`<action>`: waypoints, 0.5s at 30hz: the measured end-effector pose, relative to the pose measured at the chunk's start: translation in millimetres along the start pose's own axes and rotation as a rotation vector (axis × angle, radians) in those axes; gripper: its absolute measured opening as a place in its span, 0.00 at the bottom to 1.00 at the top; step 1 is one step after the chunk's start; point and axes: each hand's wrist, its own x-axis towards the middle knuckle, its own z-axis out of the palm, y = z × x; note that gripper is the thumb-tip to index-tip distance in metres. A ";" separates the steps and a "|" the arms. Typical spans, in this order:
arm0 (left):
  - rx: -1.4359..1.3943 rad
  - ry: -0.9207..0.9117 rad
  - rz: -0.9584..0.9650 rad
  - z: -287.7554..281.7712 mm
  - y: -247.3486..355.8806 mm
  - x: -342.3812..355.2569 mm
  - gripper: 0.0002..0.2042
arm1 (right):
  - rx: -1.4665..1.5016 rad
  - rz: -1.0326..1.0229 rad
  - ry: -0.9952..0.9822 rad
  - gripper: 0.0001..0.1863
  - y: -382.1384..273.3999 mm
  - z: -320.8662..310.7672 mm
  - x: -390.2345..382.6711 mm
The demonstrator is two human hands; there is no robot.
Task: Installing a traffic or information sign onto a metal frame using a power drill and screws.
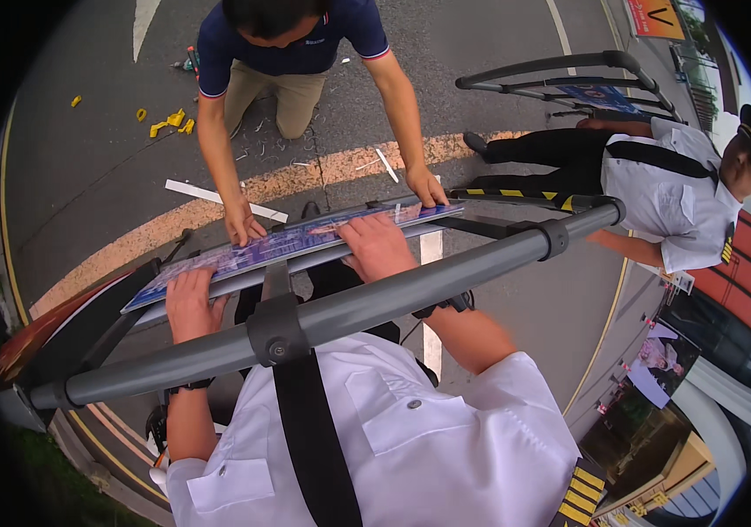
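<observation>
A long, thin printed panel (294,243), mostly blue and purple, lies in front of me beyond a thick grey tube (432,283). My left hand (193,303) reaches under the tube and grips the panel's near edge toward its left end, fingers over the top. My right hand (377,243) grips the same edge right of the middle, fingers on the printed face. A pale strip or second board (318,256) shows just below the panel. Opposite me a kneeling person presses one hand (241,225) on the panel's far side and the other (429,189) on its right end.
Grey bars form a frame around me, with a black strap (309,422) down my chest. White strips (226,200) and yellow pieces (173,121) lie on the pavement. At the right, another person (682,193) in a white shirt stands beside a similar grey frame (560,61).
</observation>
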 end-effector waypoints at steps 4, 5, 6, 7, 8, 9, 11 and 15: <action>-0.037 -0.086 -0.008 -0.8 -6.0 2.2 0.29 | 0.027 0.052 -0.063 0.32 0.7 2.8 -3.5; -0.050 -0.080 0.000 -0.4 -7.0 3.6 0.30 | 0.027 0.070 -0.075 0.32 0.0 1.1 -4.8; -0.057 -0.079 0.001 -1.4 -7.2 1.8 0.30 | 0.027 0.080 -0.086 0.32 -2.1 -2.2 -2.2; -0.078 -0.067 -0.011 -0.1 -8.2 2.8 0.29 | 0.029 0.069 -0.073 0.32 -2.8 -5.3 0.9; -0.087 -0.074 -0.007 1.2 -9.1 1.7 0.29 | 0.030 0.057 -0.059 0.32 -2.7 -6.9 1.6; -0.068 -0.075 -0.013 -0.4 -10.5 0.0 0.29 | 0.031 0.061 -0.063 0.32 -2.6 -6.3 3.2; -0.050 -0.076 -0.019 -3.3 -10.3 1.8 0.29 | 0.040 0.053 -0.059 0.32 -2.2 -5.7 5.0; -0.065 -0.092 -0.019 -6.2 -7.9 6.1 0.28 | 0.055 0.070 -0.097 0.32 -3.2 -5.1 2.8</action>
